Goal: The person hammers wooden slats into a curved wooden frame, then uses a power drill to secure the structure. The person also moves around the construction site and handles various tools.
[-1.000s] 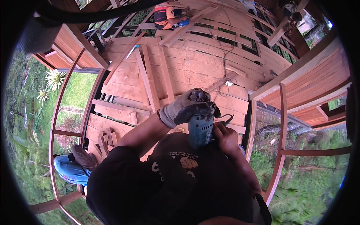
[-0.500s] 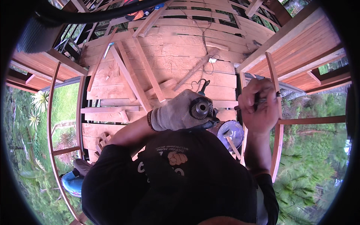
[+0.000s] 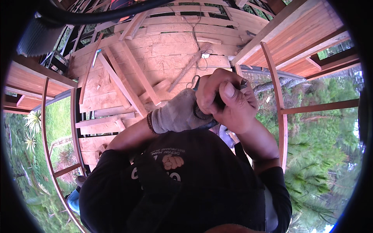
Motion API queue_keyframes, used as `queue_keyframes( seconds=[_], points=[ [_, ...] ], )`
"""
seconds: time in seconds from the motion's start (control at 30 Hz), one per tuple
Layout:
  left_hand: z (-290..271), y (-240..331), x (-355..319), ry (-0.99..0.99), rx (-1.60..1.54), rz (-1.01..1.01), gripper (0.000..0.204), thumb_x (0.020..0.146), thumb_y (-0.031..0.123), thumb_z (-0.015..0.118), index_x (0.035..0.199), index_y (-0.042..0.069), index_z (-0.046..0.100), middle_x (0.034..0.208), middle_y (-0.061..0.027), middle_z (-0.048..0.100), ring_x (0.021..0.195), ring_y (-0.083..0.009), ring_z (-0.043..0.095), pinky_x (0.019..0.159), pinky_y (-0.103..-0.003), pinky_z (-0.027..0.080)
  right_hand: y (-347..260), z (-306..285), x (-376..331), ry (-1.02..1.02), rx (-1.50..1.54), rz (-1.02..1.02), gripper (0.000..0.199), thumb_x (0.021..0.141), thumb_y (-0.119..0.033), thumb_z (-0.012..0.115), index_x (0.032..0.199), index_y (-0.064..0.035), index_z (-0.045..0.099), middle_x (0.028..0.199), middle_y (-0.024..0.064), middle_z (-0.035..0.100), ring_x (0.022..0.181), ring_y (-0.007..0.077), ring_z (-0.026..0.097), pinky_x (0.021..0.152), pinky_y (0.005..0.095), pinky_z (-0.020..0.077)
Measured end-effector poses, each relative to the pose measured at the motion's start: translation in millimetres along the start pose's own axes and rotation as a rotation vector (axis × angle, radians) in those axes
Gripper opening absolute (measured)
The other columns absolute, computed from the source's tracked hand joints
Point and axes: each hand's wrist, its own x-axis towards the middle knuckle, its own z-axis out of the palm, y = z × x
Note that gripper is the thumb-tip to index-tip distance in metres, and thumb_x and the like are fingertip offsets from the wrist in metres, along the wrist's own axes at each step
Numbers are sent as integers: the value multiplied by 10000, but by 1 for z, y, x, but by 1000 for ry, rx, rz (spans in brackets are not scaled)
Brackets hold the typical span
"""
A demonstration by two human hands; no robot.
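Note:
My left hand [image 3: 175, 112], in a grey work glove, grips a power drill whose toothed chuck [image 3: 200, 113] points up at me. Most of the drill's body is hidden under the hands. Bare and curled closed, my right hand [image 3: 233, 105] is right over the chuck's opening. Out of its fingers sticks the dark metal end of a drill bit [image 3: 244, 82]; the rest of the bit is covered, so whether it sits inside the chuck cannot be seen.
Loose boards [image 3: 123, 87] lie across the plank floor [image 3: 167, 50], with a cable [image 3: 195, 42] and a white plug block [image 3: 205, 56]. A lidded bucket [image 3: 226, 136] stands below my right forearm. Thin wooden rails [image 3: 278, 93] edge both sides, with greenery beyond.
My right hand has moved left from beside the rail onto the drill's chuck, which was empty and in plain sight. The view has shifted slightly; the left hand keeps its grip.

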Motion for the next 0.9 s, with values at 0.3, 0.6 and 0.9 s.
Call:
queue_keyframes(
  seconds=[0.3,0.6,0.9],
  points=[
    [-14,-3,3,-63,-266,-69,423,827,145,816,1183,18,625,1089,-96,667,1046,-178,652,891,-327,534,5,-25,15,-153,-274,1,366,1003,-268,611,1214,32,597,1131,129,669,1110,217,616,970,340,467],
    [-62,-1,4,83,-547,-86,188,859,104,790,962,17,658,847,-43,686,821,-135,675,766,-304,550,78,-73,-69,-111,-1059,54,674,696,-139,806,1312,-19,559,1279,186,604,1257,372,564,1176,548,327],
    [-66,23,9,-16,-723,177,215,860,272,674,733,108,616,674,-71,628,804,-283,658,988,-552,451,116,-48,-74,99,-1296,-451,842,662,-408,840,1309,37,535,1219,206,597,1095,370,609,994,535,444]
  ],
)
